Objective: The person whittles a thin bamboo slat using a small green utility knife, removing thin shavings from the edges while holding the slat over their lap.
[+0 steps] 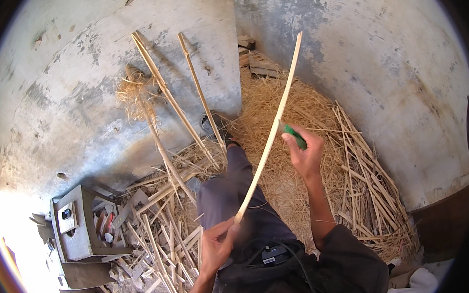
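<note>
While a grey box (79, 246) at left held scraps (109, 226), the left hand (217, 245) pinched a long pale wooden strip (267, 150) by its near end; the right hand (309, 152) gripped a green-handled tool (296, 137) halfway along.

"Lettering found?"

"None legible. One small white rectangular label (270, 261), bearing dark marks too small to read, sits on the black box-shaped device (272, 251) at waist level."

"The small black rectangular fitting (66, 213) on the grey box-shaped cabinet (79, 247)?"

"No readable characters."
</note>
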The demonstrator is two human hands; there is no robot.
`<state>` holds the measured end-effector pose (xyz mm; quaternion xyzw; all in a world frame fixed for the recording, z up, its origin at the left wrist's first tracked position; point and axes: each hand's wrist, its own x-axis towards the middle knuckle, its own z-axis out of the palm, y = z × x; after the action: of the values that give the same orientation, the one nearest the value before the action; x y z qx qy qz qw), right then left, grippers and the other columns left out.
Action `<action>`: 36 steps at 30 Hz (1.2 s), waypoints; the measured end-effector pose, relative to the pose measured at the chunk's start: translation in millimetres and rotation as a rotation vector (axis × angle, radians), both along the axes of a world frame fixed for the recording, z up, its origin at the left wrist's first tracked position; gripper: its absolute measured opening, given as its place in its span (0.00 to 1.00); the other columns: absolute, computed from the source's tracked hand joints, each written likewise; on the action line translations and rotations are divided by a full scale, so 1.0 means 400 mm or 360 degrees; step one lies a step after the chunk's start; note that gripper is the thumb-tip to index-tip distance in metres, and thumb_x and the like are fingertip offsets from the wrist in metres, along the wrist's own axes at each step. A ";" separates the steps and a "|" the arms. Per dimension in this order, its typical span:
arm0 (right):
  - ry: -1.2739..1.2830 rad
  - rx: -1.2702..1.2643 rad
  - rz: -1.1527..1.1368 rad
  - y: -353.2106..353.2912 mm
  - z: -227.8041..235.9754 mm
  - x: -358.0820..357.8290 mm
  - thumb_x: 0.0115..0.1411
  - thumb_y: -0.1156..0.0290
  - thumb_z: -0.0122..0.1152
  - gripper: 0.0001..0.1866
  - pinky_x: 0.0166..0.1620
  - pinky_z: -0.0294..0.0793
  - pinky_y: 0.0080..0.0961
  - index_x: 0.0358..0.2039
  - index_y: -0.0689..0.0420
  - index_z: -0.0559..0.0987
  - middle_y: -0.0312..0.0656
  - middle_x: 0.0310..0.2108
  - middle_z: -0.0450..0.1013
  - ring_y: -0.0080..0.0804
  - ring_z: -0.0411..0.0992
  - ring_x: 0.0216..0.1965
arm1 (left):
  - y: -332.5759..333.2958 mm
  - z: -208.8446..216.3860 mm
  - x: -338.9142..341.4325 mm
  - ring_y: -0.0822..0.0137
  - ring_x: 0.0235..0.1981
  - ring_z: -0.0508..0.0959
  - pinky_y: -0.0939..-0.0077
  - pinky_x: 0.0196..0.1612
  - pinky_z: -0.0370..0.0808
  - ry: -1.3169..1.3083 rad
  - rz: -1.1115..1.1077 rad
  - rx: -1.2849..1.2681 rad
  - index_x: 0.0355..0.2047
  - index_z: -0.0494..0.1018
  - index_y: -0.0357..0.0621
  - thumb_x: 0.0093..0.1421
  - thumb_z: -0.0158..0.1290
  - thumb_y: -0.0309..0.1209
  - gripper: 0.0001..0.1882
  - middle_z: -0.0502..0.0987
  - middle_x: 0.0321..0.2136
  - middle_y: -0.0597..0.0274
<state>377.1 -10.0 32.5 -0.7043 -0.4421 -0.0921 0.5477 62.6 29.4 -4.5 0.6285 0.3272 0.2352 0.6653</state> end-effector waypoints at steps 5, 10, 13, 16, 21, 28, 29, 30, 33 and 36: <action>-0.0096 0.0082 -0.0032 0.009 0.009 0.013 0.66 0.56 0.72 0.19 0.24 0.62 0.24 0.41 0.62 0.88 0.39 0.22 0.79 0.23 0.70 0.20 | -0.009 -0.009 -0.017 0.83 0.20 0.69 0.85 0.24 0.63 0.0002 0.0021 -0.0073 0.54 0.82 0.32 0.74 0.59 0.38 0.19 0.75 0.23 0.71; -0.0059 0.0041 -0.0009 0.020 -0.014 0.043 0.67 0.55 0.71 0.20 0.24 0.62 0.25 0.42 0.62 0.88 0.38 0.22 0.79 0.22 0.70 0.20 | -0.011 -0.002 -0.021 0.83 0.20 0.68 0.85 0.24 0.63 0.0031 0.0055 -0.0092 0.53 0.83 0.32 0.74 0.60 0.39 0.20 0.75 0.23 0.71; -0.0014 0.0079 -0.0059 0.030 -0.018 0.063 0.67 0.53 0.71 0.22 0.22 0.60 0.25 0.43 0.62 0.89 0.36 0.21 0.77 0.20 0.68 0.19 | -0.013 -0.007 -0.029 0.83 0.20 0.68 0.85 0.23 0.62 0.0060 0.0033 -0.0045 0.52 0.83 0.32 0.73 0.60 0.40 0.21 0.75 0.23 0.72; 0.0082 0.0102 -0.0135 0.038 -0.040 0.101 0.68 0.49 0.69 0.24 0.21 0.56 0.24 0.44 0.61 0.89 0.32 0.19 0.75 0.19 0.66 0.18 | -0.019 -0.014 -0.041 0.83 0.20 0.68 0.85 0.23 0.63 0.0057 0.0016 -0.0077 0.52 0.84 0.33 0.73 0.60 0.40 0.20 0.74 0.23 0.72; 0.0149 0.0179 -0.0381 0.034 -0.017 0.196 0.72 0.49 0.63 0.24 0.26 0.54 0.23 0.44 0.60 0.89 0.27 0.20 0.69 0.18 0.60 0.20 | -0.042 -0.024 -0.076 0.84 0.23 0.68 0.84 0.25 0.63 0.0144 -0.0050 -0.0222 0.55 0.83 0.36 0.71 0.62 0.32 0.16 0.78 0.29 0.69; 0.0749 0.0040 -0.0191 0.037 -0.189 0.320 0.71 0.47 0.64 0.24 0.31 0.60 0.26 0.47 0.57 0.88 0.30 0.25 0.72 0.20 0.64 0.25 | -0.009 -0.042 -0.071 0.83 0.21 0.72 0.84 0.20 0.66 0.0100 0.0075 -0.0299 0.53 0.82 0.34 0.69 0.63 0.31 0.16 0.80 0.27 0.67; 0.0717 -0.0161 -0.0315 0.048 -0.255 0.340 0.69 0.45 0.65 0.26 0.33 0.64 0.30 0.48 0.58 0.87 0.34 0.27 0.75 0.25 0.68 0.27 | -0.004 -0.048 -0.067 0.82 0.21 0.74 0.83 0.20 0.68 0.0058 0.0108 -0.0261 0.53 0.81 0.34 0.70 0.63 0.30 0.15 0.80 0.27 0.65; 0.0683 -0.0362 -0.0441 0.053 -0.330 0.364 0.67 0.42 0.66 0.29 0.35 0.68 0.34 0.48 0.58 0.87 0.39 0.29 0.78 0.29 0.72 0.28 | 0.000 -0.048 -0.064 0.80 0.21 0.76 0.83 0.19 0.70 0.0016 0.0137 -0.0224 0.52 0.79 0.35 0.70 0.62 0.30 0.15 0.80 0.27 0.63; 0.0442 -0.1382 -0.0394 -0.050 -0.640 0.471 0.61 0.43 0.70 0.30 0.44 0.78 0.45 0.50 0.58 0.86 0.47 0.35 0.82 0.43 0.80 0.38 | 0.018 -0.036 -0.038 0.79 0.22 0.77 0.82 0.20 0.70 -0.0015 0.0050 -0.0167 0.51 0.77 0.36 0.70 0.62 0.29 0.13 0.80 0.27 0.63; 0.0252 -0.2352 0.0162 -0.096 -0.837 0.408 0.56 0.51 0.74 0.27 0.48 0.80 0.44 0.50 0.56 0.87 0.49 0.42 0.84 0.46 0.83 0.42 | 0.044 -0.023 -0.043 0.77 0.26 0.80 0.78 0.25 0.76 0.0095 -0.0020 0.0055 0.49 0.78 0.36 0.69 0.63 0.28 0.11 0.82 0.30 0.61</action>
<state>540.3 -48.5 -302.3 -0.8723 -0.3800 0.3056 -0.0348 45.4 46.9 -13.9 0.6488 0.3388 0.2177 0.6457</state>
